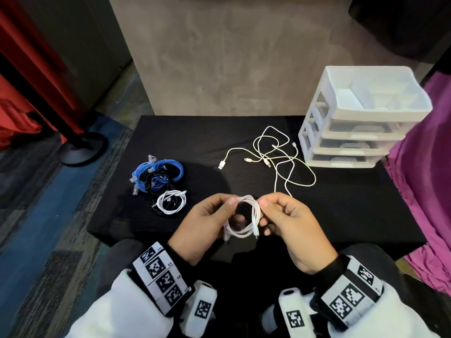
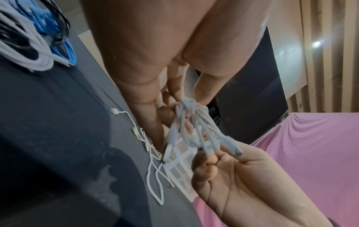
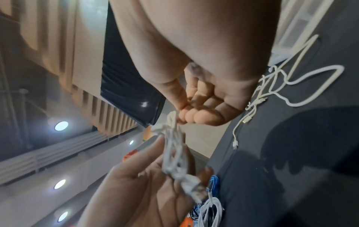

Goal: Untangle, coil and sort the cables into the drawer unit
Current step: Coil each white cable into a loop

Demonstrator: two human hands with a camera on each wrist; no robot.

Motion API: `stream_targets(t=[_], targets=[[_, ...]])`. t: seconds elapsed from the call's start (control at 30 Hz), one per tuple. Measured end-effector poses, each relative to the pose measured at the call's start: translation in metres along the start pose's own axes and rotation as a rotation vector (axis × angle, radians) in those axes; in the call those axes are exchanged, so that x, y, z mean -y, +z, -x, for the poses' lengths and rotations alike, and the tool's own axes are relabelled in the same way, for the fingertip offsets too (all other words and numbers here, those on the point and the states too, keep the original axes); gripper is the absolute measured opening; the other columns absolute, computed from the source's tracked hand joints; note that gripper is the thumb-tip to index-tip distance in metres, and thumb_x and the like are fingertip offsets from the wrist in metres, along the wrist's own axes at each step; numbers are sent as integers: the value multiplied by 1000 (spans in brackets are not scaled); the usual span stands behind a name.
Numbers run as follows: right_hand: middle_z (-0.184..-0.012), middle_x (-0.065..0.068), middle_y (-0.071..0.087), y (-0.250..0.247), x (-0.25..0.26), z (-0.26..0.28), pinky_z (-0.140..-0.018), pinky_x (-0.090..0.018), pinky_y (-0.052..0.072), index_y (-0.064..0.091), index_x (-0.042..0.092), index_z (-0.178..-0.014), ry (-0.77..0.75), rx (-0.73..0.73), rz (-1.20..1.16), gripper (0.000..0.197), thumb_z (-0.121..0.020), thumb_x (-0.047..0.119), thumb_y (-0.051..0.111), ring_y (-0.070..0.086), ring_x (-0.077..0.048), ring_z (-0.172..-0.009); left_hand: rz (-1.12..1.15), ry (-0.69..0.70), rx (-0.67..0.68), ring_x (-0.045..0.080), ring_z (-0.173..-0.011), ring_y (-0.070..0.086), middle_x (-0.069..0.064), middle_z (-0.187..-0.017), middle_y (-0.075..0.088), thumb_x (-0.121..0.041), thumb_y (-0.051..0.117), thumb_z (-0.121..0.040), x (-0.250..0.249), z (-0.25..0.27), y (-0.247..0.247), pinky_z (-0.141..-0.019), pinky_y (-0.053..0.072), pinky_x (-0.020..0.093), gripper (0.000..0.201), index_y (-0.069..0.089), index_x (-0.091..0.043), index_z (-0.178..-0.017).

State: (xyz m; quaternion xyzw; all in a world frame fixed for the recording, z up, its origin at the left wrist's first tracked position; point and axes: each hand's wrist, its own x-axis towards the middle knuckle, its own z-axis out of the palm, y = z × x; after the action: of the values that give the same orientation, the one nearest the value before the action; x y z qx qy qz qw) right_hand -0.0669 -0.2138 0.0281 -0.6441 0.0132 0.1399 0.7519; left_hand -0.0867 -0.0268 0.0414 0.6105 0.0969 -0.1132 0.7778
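Both hands hold a small coil of white cable (image 1: 244, 217) above the near edge of the black mat (image 1: 341, 206). My left hand (image 1: 214, 215) pinches the coil's top left, fingers curled under it. My right hand (image 1: 275, 215) pinches the top right of the same coil (image 2: 192, 127). A plug end (image 3: 192, 185) of the coil lies against the left palm. Loose tangled white cables (image 1: 273, 154) lie on the mat behind the hands. The white drawer unit (image 1: 361, 118) stands at the back right with its three drawers closed.
A blue cable coil (image 1: 156, 172) lies at the mat's left on a black one, and a small white coil (image 1: 172, 201) in front of them. Purple cloth (image 1: 424, 191) hangs on the right. A red curtain and black stand base (image 1: 80, 150) are left on the floor.
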Motion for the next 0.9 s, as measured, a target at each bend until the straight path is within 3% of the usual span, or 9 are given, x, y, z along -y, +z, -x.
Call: stream_targets(t=[0.13, 0.27, 0.37, 0.43, 0.47, 0.57, 0.67, 0.83, 0.9], targets=[[-78, -8, 64, -4, -7, -10, -59, -27, 47, 71, 1, -100, 100, 39, -70, 17, -104, 13, 60, 57, -13, -70, -65, -58, 10, 20, -81, 68, 13, -86, 69, -15, 60, -100, 10, 0, -16, -74, 59, 40, 22, 68, -2, -116], [-79, -3, 70, -7, -22, -19, -63, -26, 50, 72, 9, -93, 135, 67, 97, 16, -104, 15, 62, 61, -13, -73, -99, -56, -109, 16, -73, 65, 9, -80, 67, -17, 62, -99, 14, -5, -31, -66, 59, 34, 20, 70, -2, -110], [-83, 4, 70, -26, -38, -33, -72, -29, 48, 69, 23, -85, -124, -130, 652, 15, -99, 24, 66, 61, -16, -79, -85, -12, -283, 14, -69, 65, 9, -80, 65, -17, 61, -101, 5, -21, -59, -63, 60, 31, 19, 69, -3, -109], [-93, 9, 63, -40, -48, -41, -78, -33, 45, 69, 27, -89, -310, -254, 1064, 6, -95, 29, 68, 54, -20, -89, -25, -4, -357, 13, -74, 69, 6, -79, 68, -20, 61, -101, -7, -34, -83, -70, 62, 35, 17, 69, -6, -108], [-101, 8, 60, -46, -52, -44, -82, -34, 46, 70, 26, -93, -341, -292, 1158, 4, -93, 30, 70, 51, -21, -96, 5, -6, -382, 14, -80, 70, 5, -80, 69, -21, 60, -102, -14, -41, -94, -74, 63, 38, 16, 69, -8, -108], [-121, 2, 54, -58, -63, -57, -96, -42, 49, 72, 25, -105, -209, -309, 1218, 20, -90, 36, 74, 45, -27, -112, -56, -40, -465, 19, -97, 70, 7, -102, 71, -21, 61, -102, -22, -60, -125, -73, 63, 34, 21, 65, -11, -119], [-128, 2, 52, -64, -71, -61, -103, -44, 46, 70, 27, -117, -74, -246, 1247, 30, -90, 40, 74, 42, -27, -119, -257, -47, -516, 18, -105, 68, 9, -124, 67, -24, 66, -99, -15, -70, -140, -74, 60, 32, 38, 60, -10, -133], [-111, 7, 57, -69, -74, -60, -96, -40, 48, 69, 28, -110, -72, -238, 1229, 21, -90, 30, 75, 46, -23, -111, -533, 50, -586, 14, -108, 66, 1, -122, 66, -40, 68, -94, -5, -65, -140, -91, 59, 42, 42, 63, -21, -131], [-96, 8, 60, -72, -70, -60, -90, -41, 50, 71, 27, -99, -72, -239, 1231, 9, -90, 25, 72, 51, -24, -104, -764, 107, -642, 14, -111, 63, -1, -121, 65, -46, 66, -93, -6, -61, -136, -97, 52, 37, 40, 65, -25, -127]])
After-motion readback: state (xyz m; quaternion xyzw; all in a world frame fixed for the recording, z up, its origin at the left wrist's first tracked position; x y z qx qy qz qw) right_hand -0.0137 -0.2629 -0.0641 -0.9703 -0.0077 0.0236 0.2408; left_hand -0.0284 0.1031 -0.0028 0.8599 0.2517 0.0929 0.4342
